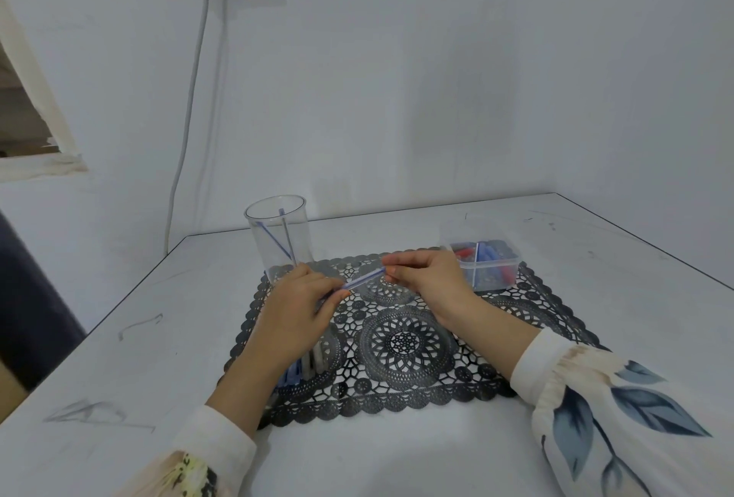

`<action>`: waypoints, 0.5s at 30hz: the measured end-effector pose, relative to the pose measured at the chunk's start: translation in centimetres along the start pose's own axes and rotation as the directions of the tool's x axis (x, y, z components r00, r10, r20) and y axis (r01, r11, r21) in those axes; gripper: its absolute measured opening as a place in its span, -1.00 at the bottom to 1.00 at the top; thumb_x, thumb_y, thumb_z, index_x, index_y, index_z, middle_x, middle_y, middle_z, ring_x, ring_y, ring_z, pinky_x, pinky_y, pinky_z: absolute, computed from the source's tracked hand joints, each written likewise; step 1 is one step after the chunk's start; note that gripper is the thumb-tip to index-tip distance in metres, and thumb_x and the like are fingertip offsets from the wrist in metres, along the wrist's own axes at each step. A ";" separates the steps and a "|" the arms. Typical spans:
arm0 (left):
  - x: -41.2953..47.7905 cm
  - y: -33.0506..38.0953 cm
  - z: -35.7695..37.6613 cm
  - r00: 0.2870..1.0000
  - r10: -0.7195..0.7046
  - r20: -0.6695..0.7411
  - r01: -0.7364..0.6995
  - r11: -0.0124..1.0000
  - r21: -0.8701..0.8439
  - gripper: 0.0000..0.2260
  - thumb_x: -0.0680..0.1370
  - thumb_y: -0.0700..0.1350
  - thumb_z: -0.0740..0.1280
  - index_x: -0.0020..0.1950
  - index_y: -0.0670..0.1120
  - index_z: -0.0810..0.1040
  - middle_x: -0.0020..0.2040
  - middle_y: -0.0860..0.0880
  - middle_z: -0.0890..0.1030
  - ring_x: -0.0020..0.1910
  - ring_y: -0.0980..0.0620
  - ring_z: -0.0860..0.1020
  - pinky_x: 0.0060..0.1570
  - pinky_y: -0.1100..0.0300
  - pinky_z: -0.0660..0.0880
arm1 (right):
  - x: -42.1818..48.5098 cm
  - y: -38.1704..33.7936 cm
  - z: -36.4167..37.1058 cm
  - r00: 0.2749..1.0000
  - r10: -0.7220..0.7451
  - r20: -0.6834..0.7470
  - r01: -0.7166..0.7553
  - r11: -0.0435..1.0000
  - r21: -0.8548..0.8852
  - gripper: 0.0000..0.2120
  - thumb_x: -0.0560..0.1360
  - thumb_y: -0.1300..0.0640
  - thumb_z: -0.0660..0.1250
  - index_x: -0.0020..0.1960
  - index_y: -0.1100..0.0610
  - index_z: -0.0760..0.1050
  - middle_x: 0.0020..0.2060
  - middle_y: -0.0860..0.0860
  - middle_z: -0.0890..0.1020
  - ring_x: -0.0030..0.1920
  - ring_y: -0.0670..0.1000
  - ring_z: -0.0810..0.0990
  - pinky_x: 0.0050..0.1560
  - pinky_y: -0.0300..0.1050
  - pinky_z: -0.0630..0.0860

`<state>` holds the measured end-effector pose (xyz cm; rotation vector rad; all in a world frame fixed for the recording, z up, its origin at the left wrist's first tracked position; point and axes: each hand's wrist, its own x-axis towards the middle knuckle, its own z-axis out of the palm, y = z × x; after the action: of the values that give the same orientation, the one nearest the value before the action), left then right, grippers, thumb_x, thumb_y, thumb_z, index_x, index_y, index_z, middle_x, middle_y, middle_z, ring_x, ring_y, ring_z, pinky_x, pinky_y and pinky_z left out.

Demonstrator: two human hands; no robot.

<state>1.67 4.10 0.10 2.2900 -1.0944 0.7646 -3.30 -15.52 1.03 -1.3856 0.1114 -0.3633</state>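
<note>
- Two hands meet on one thin blue pen [363, 279], held tilted above the far part of a black lace placemat [405, 345], right end higher
- left hand [302, 306] has its fingers curled round the pen's lower end
- right hand [427, 282] pinches the upper end between thumb and fingertips
- clear cup [278, 242] stands just behind the left hand at the mat's far left corner, two thin sticks [286, 236] leaning inside
- clear divided box [490, 270] sits near the right hand, holding red and blue pieces [486, 251]
- blue and grey pen parts [306, 367] lie on the mat under the left wrist
</note>
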 end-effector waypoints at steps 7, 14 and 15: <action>-0.1 0.2 -0.1 0.998 -0.042 0.054 0.046 0.996 -0.073 -0.74 0.53 0.03 0.26 0.06 -0.06 0.65 -0.21 0.15 0.60 -0.24 0.19 0.51 -0.20 0.40 0.39 | 0.2 0.1 -0.2 0.996 -0.064 0.068 0.071 0.992 -0.100 -0.87 0.48 0.36 0.32 -0.02 0.24 0.59 -0.33 0.12 0.62 -0.39 -0.06 0.58 -0.27 -0.26 0.57; -0.1 0.0 -0.2 0.997 -0.068 0.035 0.070 0.996 -0.051 -0.76 0.54 0.04 0.24 0.03 -0.02 0.64 -0.24 0.20 0.53 -0.30 0.22 0.46 -0.28 0.38 0.35 | 0.0 -0.1 -0.1 0.993 -0.007 0.114 0.026 0.985 -0.168 -0.86 0.54 0.22 0.28 0.03 0.27 0.54 -0.34 0.13 0.61 -0.46 -0.07 0.54 -0.41 -0.29 0.50; -0.1 0.0 -0.2 0.997 -0.074 0.028 0.075 0.996 -0.050 -0.73 0.54 0.06 0.21 0.02 -0.02 0.64 -0.25 0.21 0.52 -0.31 0.23 0.44 -0.29 0.41 0.32 | 0.0 0.0 -0.1 0.992 -0.011 0.124 0.035 0.982 -0.187 -0.88 0.54 0.24 0.28 0.00 0.28 0.53 -0.34 0.12 0.61 -0.45 -0.07 0.54 -0.40 -0.29 0.51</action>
<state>1.52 4.28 0.22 2.2902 -1.0218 0.6726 -3.28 -15.63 1.01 -1.5942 0.0290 -0.2917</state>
